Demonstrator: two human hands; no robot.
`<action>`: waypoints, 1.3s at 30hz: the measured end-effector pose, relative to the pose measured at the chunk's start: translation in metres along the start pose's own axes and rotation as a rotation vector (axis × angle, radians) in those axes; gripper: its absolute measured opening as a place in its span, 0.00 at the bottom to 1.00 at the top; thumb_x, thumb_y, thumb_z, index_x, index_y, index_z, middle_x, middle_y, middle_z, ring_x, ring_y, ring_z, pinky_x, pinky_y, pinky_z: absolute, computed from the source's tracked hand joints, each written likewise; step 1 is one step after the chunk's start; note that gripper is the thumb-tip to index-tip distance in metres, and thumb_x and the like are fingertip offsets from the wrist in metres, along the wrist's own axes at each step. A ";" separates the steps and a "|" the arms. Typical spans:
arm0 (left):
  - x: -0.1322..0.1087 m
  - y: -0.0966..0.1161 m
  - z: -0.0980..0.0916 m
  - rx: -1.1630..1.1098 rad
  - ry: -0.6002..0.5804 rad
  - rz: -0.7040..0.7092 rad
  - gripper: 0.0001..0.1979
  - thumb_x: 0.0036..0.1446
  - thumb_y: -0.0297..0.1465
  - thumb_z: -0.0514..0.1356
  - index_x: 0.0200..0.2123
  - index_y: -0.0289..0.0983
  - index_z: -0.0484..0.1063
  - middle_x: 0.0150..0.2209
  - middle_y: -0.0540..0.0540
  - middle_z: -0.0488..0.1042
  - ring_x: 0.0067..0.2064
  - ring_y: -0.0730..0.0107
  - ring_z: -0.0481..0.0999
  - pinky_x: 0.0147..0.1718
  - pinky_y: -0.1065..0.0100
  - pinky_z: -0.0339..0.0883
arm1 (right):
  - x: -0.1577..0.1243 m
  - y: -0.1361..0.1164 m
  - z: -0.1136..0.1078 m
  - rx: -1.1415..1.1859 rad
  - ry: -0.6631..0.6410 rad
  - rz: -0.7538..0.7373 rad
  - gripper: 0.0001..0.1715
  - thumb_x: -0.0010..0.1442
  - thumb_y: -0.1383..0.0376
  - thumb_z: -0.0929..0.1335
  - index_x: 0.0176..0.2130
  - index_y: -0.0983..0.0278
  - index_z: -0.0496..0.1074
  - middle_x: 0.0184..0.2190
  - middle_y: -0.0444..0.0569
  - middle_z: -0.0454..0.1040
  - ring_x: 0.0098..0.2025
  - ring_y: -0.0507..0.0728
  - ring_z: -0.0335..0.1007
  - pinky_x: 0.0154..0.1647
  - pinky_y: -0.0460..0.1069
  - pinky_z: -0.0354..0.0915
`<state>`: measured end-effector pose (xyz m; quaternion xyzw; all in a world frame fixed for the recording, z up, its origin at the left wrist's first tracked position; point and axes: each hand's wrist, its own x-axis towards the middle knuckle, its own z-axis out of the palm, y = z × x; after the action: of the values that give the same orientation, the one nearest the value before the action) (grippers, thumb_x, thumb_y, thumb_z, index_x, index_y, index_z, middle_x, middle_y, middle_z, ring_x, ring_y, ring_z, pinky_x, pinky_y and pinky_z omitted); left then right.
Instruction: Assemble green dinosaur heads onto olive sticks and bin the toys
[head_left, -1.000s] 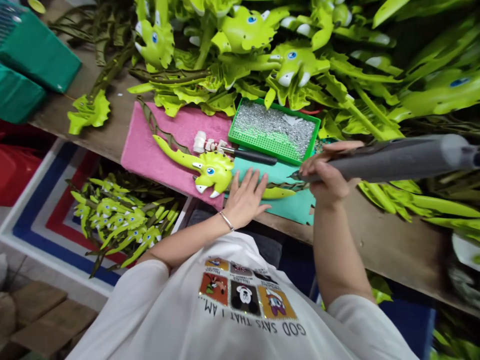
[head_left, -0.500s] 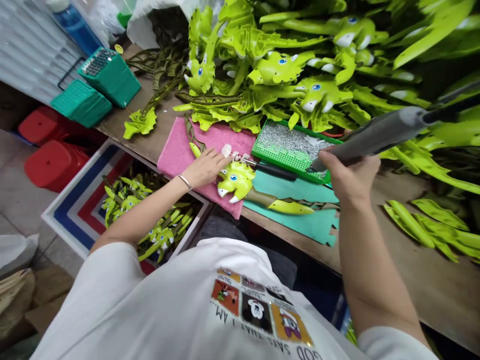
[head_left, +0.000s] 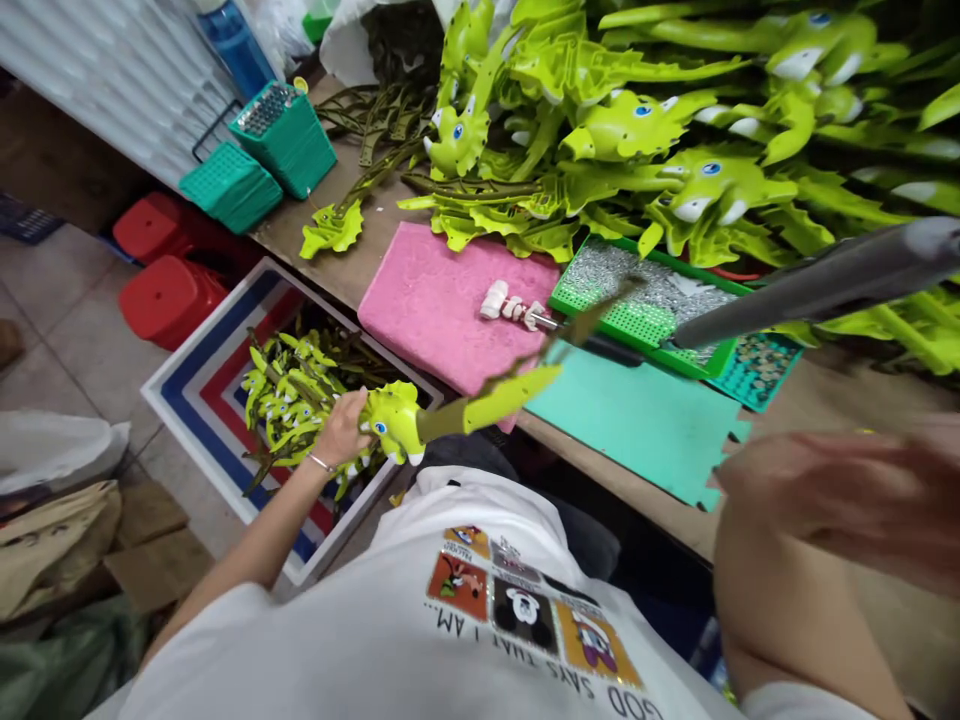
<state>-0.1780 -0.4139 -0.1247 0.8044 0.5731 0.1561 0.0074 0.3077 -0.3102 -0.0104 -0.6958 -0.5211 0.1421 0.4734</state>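
Note:
My left hand [head_left: 342,430] grips a lime-green foam triceratops head [head_left: 394,422], whose long green and brown stem [head_left: 510,392] angles up to the right. Both are lifted above the front edge of the pink foam pad [head_left: 450,300]. My right hand [head_left: 840,490] is a motion blur at the lower right, with nothing visible in it. Above it, a grey tool [head_left: 825,285] points its tip at the rhinestone tray [head_left: 645,300]. On the pad lies a small white jointed piece [head_left: 506,305].
A teal foam sheet [head_left: 637,425] and a bead tray [head_left: 757,368] lie on the wooden bench [head_left: 330,235]. Green foam dinosaurs [head_left: 637,130] are heaped behind. A striped bin [head_left: 180,420] of small dinosaurs stands at lower left, beside red stools [head_left: 169,300].
My left hand has lifted the triceratops off the pad. My right hand has dropped to the lower right, away from the grey tool. The view has swung, showing more floor at left.

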 end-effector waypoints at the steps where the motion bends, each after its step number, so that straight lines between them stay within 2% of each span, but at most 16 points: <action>1: -0.013 0.011 0.007 -0.003 -0.014 -0.033 0.37 0.58 0.31 0.59 0.68 0.34 0.51 0.46 0.36 0.72 0.46 0.54 0.76 0.44 0.55 0.74 | -0.009 -0.007 0.009 0.010 -0.048 -0.123 0.23 0.58 0.39 0.62 0.45 0.44 0.74 0.30 0.47 0.74 0.33 0.61 0.72 0.27 0.58 0.70; 3: -0.027 0.038 0.020 -0.029 -0.072 -0.180 0.36 0.59 0.30 0.57 0.69 0.35 0.53 0.47 0.36 0.71 0.45 0.57 0.76 0.44 0.58 0.75 | -0.020 -0.022 0.034 -0.036 -0.221 -0.424 0.18 0.60 0.47 0.65 0.40 0.55 0.76 0.28 0.49 0.75 0.32 0.60 0.71 0.32 0.59 0.70; 5: -0.024 0.063 0.027 -0.090 -0.181 -0.348 0.35 0.60 0.29 0.56 0.70 0.38 0.52 0.48 0.39 0.69 0.46 0.60 0.76 0.45 0.61 0.75 | -0.021 -0.030 0.064 -0.197 -0.419 -0.630 0.13 0.63 0.58 0.65 0.42 0.60 0.76 0.35 0.54 0.78 0.38 0.61 0.73 0.42 0.59 0.68; 6: -0.020 0.074 0.029 -0.119 -0.226 -0.408 0.36 0.60 0.29 0.56 0.71 0.39 0.51 0.48 0.40 0.69 0.46 0.61 0.76 0.46 0.62 0.74 | -0.019 -0.031 0.079 -0.300 -0.487 -0.683 0.15 0.64 0.63 0.63 0.45 0.63 0.76 0.39 0.57 0.79 0.42 0.63 0.72 0.45 0.60 0.67; 9: 0.000 0.094 0.029 -0.146 -0.299 -0.475 0.39 0.59 0.27 0.56 0.72 0.38 0.48 0.49 0.39 0.68 0.46 0.61 0.76 0.47 0.62 0.73 | -0.011 -0.023 0.113 -0.572 -0.577 -0.668 0.23 0.63 0.70 0.59 0.54 0.69 0.72 0.46 0.62 0.77 0.47 0.65 0.69 0.47 0.59 0.63; 13: 0.017 0.101 0.027 -0.174 -0.335 -0.470 0.40 0.60 0.26 0.56 0.73 0.36 0.45 0.50 0.37 0.70 0.45 0.58 0.77 0.47 0.60 0.72 | -0.005 -0.012 0.135 -0.738 -0.616 -0.643 0.24 0.65 0.69 0.57 0.55 0.70 0.71 0.42 0.62 0.77 0.44 0.65 0.66 0.43 0.57 0.59; 17: 0.020 0.101 0.029 -0.226 -0.335 -0.445 0.39 0.63 0.27 0.55 0.73 0.36 0.43 0.51 0.36 0.72 0.47 0.58 0.77 0.48 0.61 0.72 | -0.007 -0.028 0.130 -0.784 -0.599 -0.564 0.24 0.66 0.67 0.56 0.54 0.69 0.72 0.40 0.61 0.76 0.40 0.62 0.67 0.38 0.53 0.59; 20: 0.022 0.104 0.024 -0.194 -0.377 -0.439 0.37 0.64 0.29 0.55 0.73 0.35 0.44 0.48 0.37 0.73 0.46 0.58 0.77 0.48 0.61 0.71 | -0.009 -0.049 0.106 -0.845 -0.535 -0.400 0.24 0.66 0.65 0.58 0.57 0.65 0.70 0.42 0.60 0.76 0.36 0.61 0.70 0.33 0.52 0.60; 22: 0.024 0.108 0.017 -0.145 -0.426 -0.449 0.36 0.64 0.30 0.55 0.73 0.35 0.46 0.46 0.38 0.73 0.44 0.58 0.77 0.47 0.61 0.71 | -0.012 -0.060 0.084 -0.774 -0.453 -0.341 0.24 0.65 0.62 0.60 0.58 0.63 0.70 0.42 0.58 0.78 0.36 0.62 0.72 0.33 0.53 0.63; 24: 0.026 0.112 0.010 -0.092 -0.468 -0.468 0.36 0.64 0.29 0.56 0.73 0.36 0.47 0.45 0.39 0.72 0.42 0.58 0.77 0.46 0.61 0.71 | -0.019 -0.067 0.064 -0.580 -0.428 -0.403 0.26 0.65 0.60 0.62 0.59 0.62 0.70 0.40 0.55 0.79 0.37 0.62 0.74 0.36 0.54 0.66; 26: 0.029 0.117 0.004 -0.047 -0.492 -0.486 0.37 0.63 0.28 0.56 0.73 0.38 0.46 0.45 0.40 0.72 0.42 0.58 0.77 0.46 0.62 0.70 | -0.034 -0.071 0.052 -0.379 -0.507 -0.509 0.27 0.66 0.58 0.62 0.62 0.59 0.69 0.36 0.52 0.78 0.35 0.59 0.73 0.37 0.52 0.68; 29: 0.032 0.121 -0.002 0.009 -0.500 -0.497 0.40 0.63 0.27 0.56 0.74 0.42 0.42 0.44 0.41 0.72 0.43 0.59 0.76 0.45 0.63 0.68 | -0.062 -0.073 0.056 -0.321 -0.712 -0.589 0.27 0.68 0.59 0.61 0.64 0.56 0.68 0.31 0.48 0.74 0.27 0.54 0.67 0.30 0.48 0.64; 33: 0.033 0.123 -0.004 0.037 -0.508 -0.496 0.41 0.64 0.28 0.56 0.74 0.44 0.38 0.43 0.43 0.71 0.43 0.61 0.76 0.43 0.66 0.67 | -0.082 -0.081 0.080 -0.591 -0.919 -0.619 0.29 0.67 0.65 0.60 0.64 0.55 0.67 0.32 0.49 0.73 0.22 0.52 0.61 0.22 0.47 0.52; 35: 0.033 0.123 -0.004 0.034 -0.517 -0.495 0.42 0.64 0.29 0.57 0.74 0.44 0.38 0.43 0.43 0.72 0.43 0.61 0.76 0.42 0.66 0.67 | -0.081 -0.090 0.082 -0.626 -0.931 -0.644 0.30 0.67 0.65 0.61 0.66 0.53 0.65 0.32 0.48 0.72 0.22 0.52 0.60 0.21 0.47 0.50; 39: 0.032 0.122 -0.003 0.025 -0.508 -0.500 0.39 0.65 0.30 0.55 0.74 0.43 0.40 0.42 0.43 0.72 0.42 0.60 0.77 0.41 0.66 0.67 | -0.077 -0.102 0.073 -0.550 -0.751 -0.694 0.30 0.69 0.62 0.59 0.68 0.50 0.61 0.33 0.48 0.72 0.26 0.52 0.65 0.23 0.46 0.54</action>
<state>-0.0570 -0.4262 -0.0910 0.6524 0.7340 -0.0627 0.1778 0.1649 -0.3378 0.0117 -0.4834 -0.8688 0.0751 0.0767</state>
